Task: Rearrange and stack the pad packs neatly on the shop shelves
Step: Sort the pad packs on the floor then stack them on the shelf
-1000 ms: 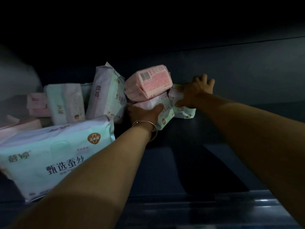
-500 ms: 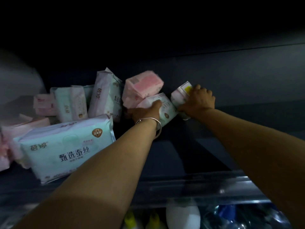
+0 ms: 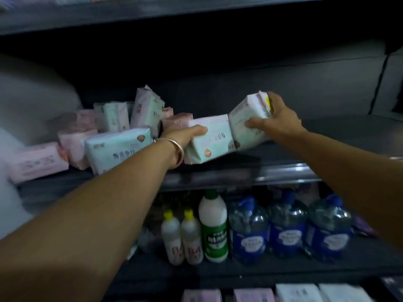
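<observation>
- Gripping one pad pack each, both hands reach to the shelf [image 3: 283, 171] front.
- Left hand [image 3: 185, 136] curls round the green pack [image 3: 209, 140], long axis toward 2 o'clock.
- Right hand [image 3: 281, 120] clasps the pale pack [image 3: 246, 120], which touches the green pack's 2 o'clock end; fingers spread.
- Loose packs [image 3: 117, 149] lie at 9 o'clock.

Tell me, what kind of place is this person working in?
Most likely a shop aisle. Metal shelves carry many packaged pad packs, and the shelf below holds a row of blue-labelled bottles beside a green-labelled bottle, like goods for sale.
</observation>
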`<state>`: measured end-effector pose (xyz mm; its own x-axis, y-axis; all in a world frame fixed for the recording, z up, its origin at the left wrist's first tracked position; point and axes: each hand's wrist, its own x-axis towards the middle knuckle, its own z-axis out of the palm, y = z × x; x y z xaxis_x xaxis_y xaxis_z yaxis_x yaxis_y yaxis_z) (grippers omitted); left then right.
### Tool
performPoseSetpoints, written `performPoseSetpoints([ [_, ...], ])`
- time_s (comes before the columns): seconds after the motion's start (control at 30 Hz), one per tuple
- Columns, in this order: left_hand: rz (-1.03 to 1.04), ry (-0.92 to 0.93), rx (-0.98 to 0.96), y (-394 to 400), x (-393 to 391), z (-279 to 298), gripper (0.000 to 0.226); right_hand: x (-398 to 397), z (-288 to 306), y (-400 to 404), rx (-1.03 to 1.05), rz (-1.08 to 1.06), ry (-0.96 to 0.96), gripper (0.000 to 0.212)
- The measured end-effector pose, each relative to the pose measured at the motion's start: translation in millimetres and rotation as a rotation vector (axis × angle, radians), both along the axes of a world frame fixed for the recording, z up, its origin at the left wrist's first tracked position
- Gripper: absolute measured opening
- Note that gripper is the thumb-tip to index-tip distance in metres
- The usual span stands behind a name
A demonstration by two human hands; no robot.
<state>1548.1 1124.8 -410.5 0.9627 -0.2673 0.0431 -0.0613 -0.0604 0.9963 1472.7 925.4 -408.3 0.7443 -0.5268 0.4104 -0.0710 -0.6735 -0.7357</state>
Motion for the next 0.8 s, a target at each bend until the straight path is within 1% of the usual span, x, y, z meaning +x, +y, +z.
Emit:
performPoseSetpoints([
  [0.1, -0.061, -0.025, 0.073, 27, -42, -2, 0.021, -45, -7, 13, 0.066, 0.125, -0.07, 0.08],
  [0.17, -0.11, -0.046, 0.155, 47, -68, -7, 0.011, -72, -13, 19, 0.124, 0.22, -0.061, 0.086],
  [0.2, -0.126, -0.053, 0.203, 57, -80, -10, 0.011, -85, -17, 21, 0.145, 0.262, -0.028, 0.088],
  [0.23, -0.136, -0.061, 0.258, 66, -90, -15, 0.013, -98, -22, 23, 0.154, 0.289, 0.018, 0.084],
  [0.27, -0.142, -0.066, 0.313, 74, -100, -20, 0.018, -109, -29, 26, 0.157, 0.306, 0.069, 0.075],
  [0.33, -0.153, -0.041, 0.424, 85, -119, -35, 0.037, -131, -47, 34, 0.136, 0.309, 0.184, 0.054],
  [0.37, -0.168, -0.028, 0.495, 88, -127, -45, 0.046, -138, -58, 37, 0.129, 0.313, 0.245, 0.053],
  [0.4, -0.2, -0.031, 0.582, 91, -136, -56, 0.049, -146, -70, 40, 0.138, 0.328, 0.308, 0.055],
  [0.47, -0.29, -0.033, 0.739, 93, -145, -80, 0.046, -159, -95, 44, 0.174, 0.365, 0.404, 0.058],
  [0.53, -0.375, -0.003, 0.843, 95, -151, -106, 0.044, -168, -123, 43, 0.172, 0.355, 0.468, 0.057],
  [0.6, -0.434, -0.036, 0.972, 95, -155, -132, 0.048, -175, -150, 44, 0.17, 0.366, 0.548, 0.058],
  [0.63, -0.459, -0.035, 0.998, 96, -156, -146, 0.046, -178, -164, 44, 0.164, 0.38, 0.599, 0.059],
  [0.7, -0.513, 0.015, 0.993, 98, -162, -174, 0.044, -185, -187, 45, 0.173, 0.403, 0.699, 0.063],
  [0.8, -0.561, 0.089, 1.001, 106, -166, -213, 0.058, -194, -222, 47, 0.208, 0.442, 0.808, 0.077],
])
